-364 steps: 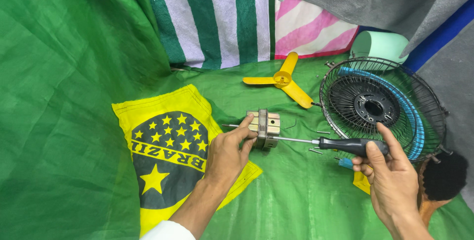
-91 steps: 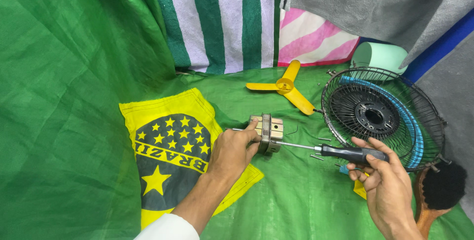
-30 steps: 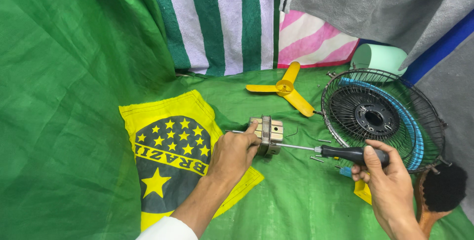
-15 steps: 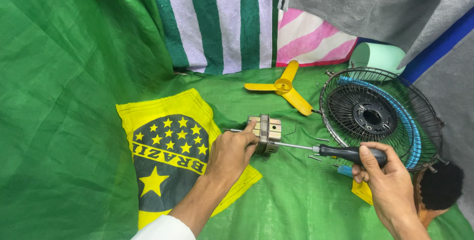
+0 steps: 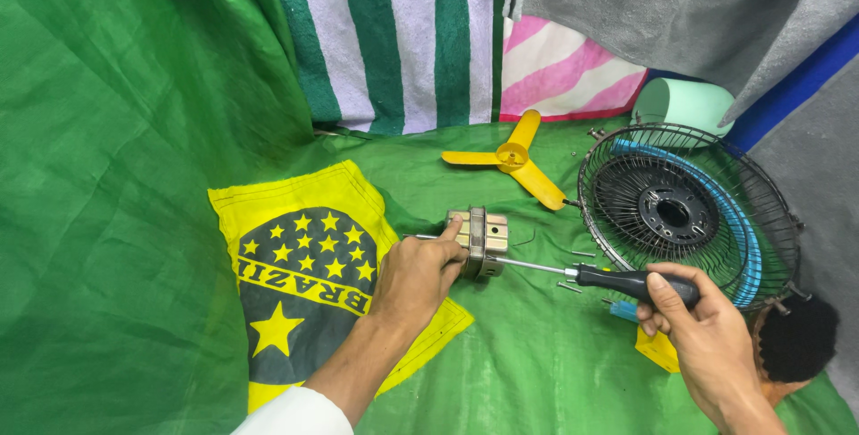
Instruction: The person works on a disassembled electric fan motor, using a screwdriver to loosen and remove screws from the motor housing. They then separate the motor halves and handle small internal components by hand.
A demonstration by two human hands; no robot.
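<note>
Left hand point(image 5: 416, 276) clamps the motor point(image 5: 479, 240), right hand point(image 5: 707, 341) grips the screwdriver point(image 5: 617, 281); a slip could probably jab my fingers.

Small metal motor block point(image 5: 480, 243) upright, black-handled screwdriver point(image 5: 591, 275) against it

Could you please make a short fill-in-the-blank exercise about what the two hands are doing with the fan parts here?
1. The right hand holds a screwdriver by its ____ handle.
2. The left hand grips the small metal motor block, which sits on the ____ cloth.
3. The loose fan blade behind the motor block is ____ in colour.
4. The wire fan guard lies to the ____ of the motor block.

Missing words: black; green; yellow; right
</note>
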